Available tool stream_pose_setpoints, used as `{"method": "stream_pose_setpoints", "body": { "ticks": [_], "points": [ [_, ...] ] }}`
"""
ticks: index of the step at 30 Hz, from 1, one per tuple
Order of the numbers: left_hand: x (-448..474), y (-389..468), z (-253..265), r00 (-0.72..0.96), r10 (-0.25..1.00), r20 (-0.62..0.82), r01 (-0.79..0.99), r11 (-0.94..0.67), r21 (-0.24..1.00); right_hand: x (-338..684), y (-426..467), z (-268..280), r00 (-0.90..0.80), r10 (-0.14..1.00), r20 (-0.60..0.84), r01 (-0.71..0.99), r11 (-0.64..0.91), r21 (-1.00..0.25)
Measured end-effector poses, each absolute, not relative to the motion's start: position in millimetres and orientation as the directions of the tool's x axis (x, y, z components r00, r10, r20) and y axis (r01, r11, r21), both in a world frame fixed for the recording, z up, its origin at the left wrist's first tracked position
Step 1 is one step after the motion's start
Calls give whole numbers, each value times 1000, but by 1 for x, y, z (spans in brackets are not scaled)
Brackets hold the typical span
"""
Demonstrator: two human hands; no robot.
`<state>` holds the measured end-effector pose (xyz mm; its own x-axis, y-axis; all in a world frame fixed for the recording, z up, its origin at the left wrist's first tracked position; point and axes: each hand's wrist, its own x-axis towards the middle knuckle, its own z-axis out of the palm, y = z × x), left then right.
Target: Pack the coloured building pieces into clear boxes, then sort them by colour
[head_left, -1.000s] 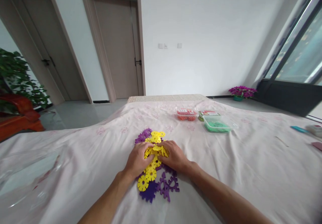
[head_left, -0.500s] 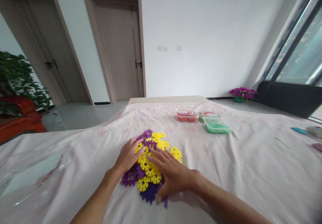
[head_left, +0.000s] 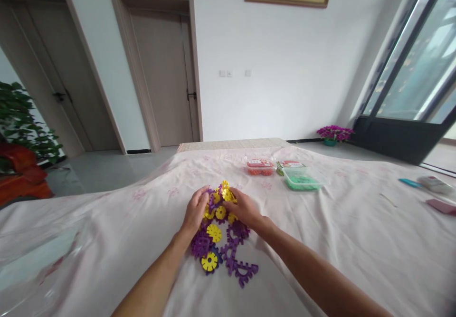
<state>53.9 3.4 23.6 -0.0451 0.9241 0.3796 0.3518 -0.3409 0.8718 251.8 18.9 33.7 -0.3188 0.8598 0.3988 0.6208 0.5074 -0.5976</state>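
Observation:
A pile of plastic building pieces lies on the cloth before me. Among them are yellow notched discs (head_left: 214, 233) and purple toothed pieces (head_left: 201, 244). My left hand (head_left: 195, 212) curls round the far left part of the pile. From the other side my right hand (head_left: 246, 208) presses in, its fingers bent over several yellow discs and purple pieces. Between the two palms the pieces are bunched up, and some are hidden by the fingers. Nearer to me, a purple triangular piece (head_left: 245, 272) lies outside the hands.
Beyond the pile stand a clear box of red pieces (head_left: 260, 167), a box with a printed label (head_left: 291, 166) and an open tub of green pieces (head_left: 302, 181). Clear plastic packaging (head_left: 39, 260) lies at left. A blue object (head_left: 409, 183) and a pink one (head_left: 441, 206) sit at right.
Both hands have moved from lying spread over the pile to closing round its far part. Yellow discs are bunched between them, and more purple pieces show nearer to me. The view has shifted slightly.

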Motion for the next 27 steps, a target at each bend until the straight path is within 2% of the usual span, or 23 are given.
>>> {"method": "stream_pose_setpoints", "body": {
  "ticks": [3, 5, 6, 8, 10, 12, 15, 18, 21, 24, 27],
  "points": [
    [63, -18, 35, 204, 897, 391, 555, -435, 709, 273, 38, 44, -417, 798, 435, 529, 603, -597],
    [71, -35, 39, 361, 851, 380, 670, -521, 529, 299, 50, 52, -457, 774, 439, 578, 633, -515],
    [75, -43, 39, 411, 832, 371, 700, -550, 456, 314, 55, 55, -421, 796, 436, 656, 599, -459],
    [84, -53, 36, 453, 812, 368, 740, -573, 353, 348, 65, 61, -222, 842, 493, 861, 406, -306],
    [91, -55, 31, 442, 809, 387, 773, -563, 293, 381, 72, 64, -8, 842, 540, 980, 114, -163],
    [94, -50, 25, 392, 821, 416, 817, -518, 252, 409, 77, 64, 96, 845, 526, 995, -86, -44],
    [92, -40, 18, 304, 847, 436, 877, -428, 218, 439, 79, 61, 130, 894, 428, 978, -186, 91],
    [86, -35, 13, 272, 863, 425, 891, -393, 228, 449, 74, 58, 69, 920, 386, 977, -142, 162],
    [82, -33, 11, 258, 862, 437, 877, -398, 268, 438, 60, 61, -41, 899, 436, 983, -41, 178],
    [83, -33, 12, 241, 830, 503, 833, -443, 332, 405, 41, 72, -126, 831, 541, 992, 98, 80],
    [86, -33, 14, 198, 787, 584, 756, -502, 421, 354, 17, 82, -181, 756, 629, 940, 320, -115]
  ]
}}
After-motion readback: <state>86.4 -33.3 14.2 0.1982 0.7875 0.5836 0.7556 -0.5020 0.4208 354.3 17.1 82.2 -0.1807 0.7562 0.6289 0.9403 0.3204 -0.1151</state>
